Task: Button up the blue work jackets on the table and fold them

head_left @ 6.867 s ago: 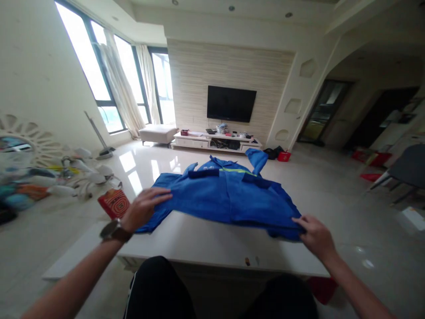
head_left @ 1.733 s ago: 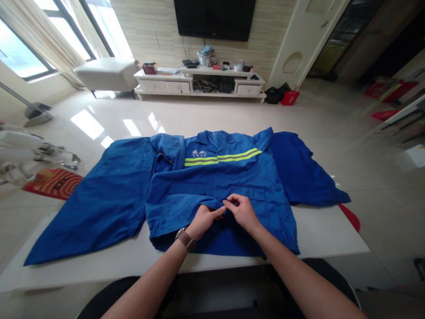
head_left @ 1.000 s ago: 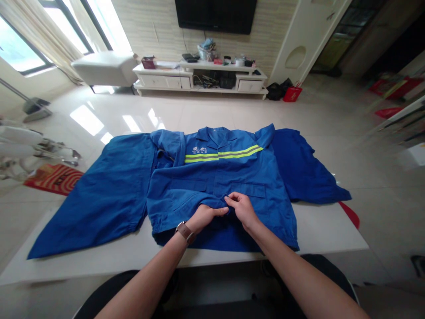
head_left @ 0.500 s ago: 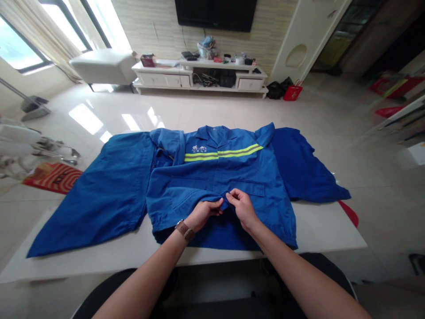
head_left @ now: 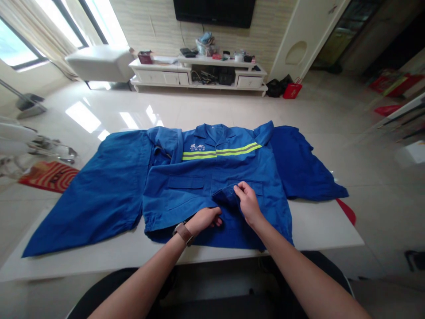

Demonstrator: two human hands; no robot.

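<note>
A blue work jacket (head_left: 195, 170) with a yellow-and-grey reflective stripe and a white logo lies face up, collar away from me. My right hand (head_left: 247, 201) pinches the lower corner of one front panel and holds it raised, its underside showing. Lower and to the left, my left hand (head_left: 207, 217), with a brown-strapped watch (head_left: 183, 233) at the wrist, has curled fingers at the other panel's edge by the hem. Part of that cloth is hidden behind the hand. Dark inner fabric of the jacket shows between my hands.
Blue trousers or similar folded cloth (head_left: 89, 190) lie left of the jacket, and another blue garment (head_left: 305, 164) lies right. All rest on a white table (head_left: 328, 226). Beyond are a white TV cabinet (head_left: 159, 77), a grey bench (head_left: 99, 64) and a red bag (head_left: 292, 91).
My hands have moved apart. The right has lifted its panel corner up and slightly to the right; the left has dropped slightly towards me. The front opening is wider.
</note>
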